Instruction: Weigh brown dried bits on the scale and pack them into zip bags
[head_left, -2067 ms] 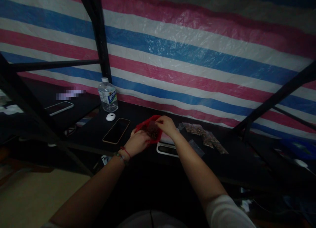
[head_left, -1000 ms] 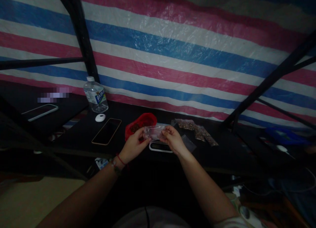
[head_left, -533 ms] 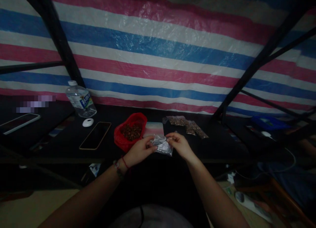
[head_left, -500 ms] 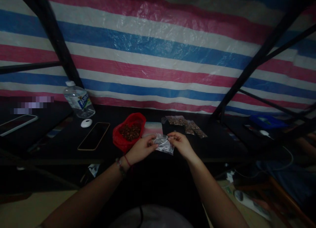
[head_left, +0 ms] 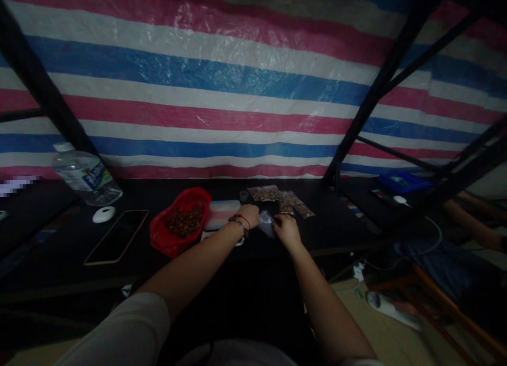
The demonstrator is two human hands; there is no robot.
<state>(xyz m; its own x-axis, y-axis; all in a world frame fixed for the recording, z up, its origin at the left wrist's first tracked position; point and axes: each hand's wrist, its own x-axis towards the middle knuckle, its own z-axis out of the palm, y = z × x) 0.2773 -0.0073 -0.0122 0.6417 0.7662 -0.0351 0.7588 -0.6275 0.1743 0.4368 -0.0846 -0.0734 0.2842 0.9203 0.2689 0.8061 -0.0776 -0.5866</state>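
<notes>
A small clear plastic bag [head_left: 266, 224] is between my two hands, just above the black table. My right hand [head_left: 288, 230] has its fingers closed on the bag's right edge. Against the bag's left side is my left hand [head_left: 250, 216], its back towards me. Its fingers are hidden, so its grip does not show. To the left, a red plastic bag [head_left: 158, 234] stands open with brown dried pieces [head_left: 185, 221] inside. Several small clear packets of brown pieces [head_left: 291, 202] lie beyond my hands. A small clear cup [head_left: 244, 196] is just beyond my left hand.
A pale flat object [head_left: 222, 214] lies beside the red bag. Further left are a phone [head_left: 117, 237], a white rounded case [head_left: 104, 214] and a large clear bottle [head_left: 87, 175]. Dark metal bars [head_left: 364, 104] flank a striped sheet. Another person's arm [head_left: 475, 223] shows at right.
The view has swung right, so the table things appear further left. My left hand has moved right and forward, turning its back to me. My right hand keeps hold of the clear bag.
</notes>
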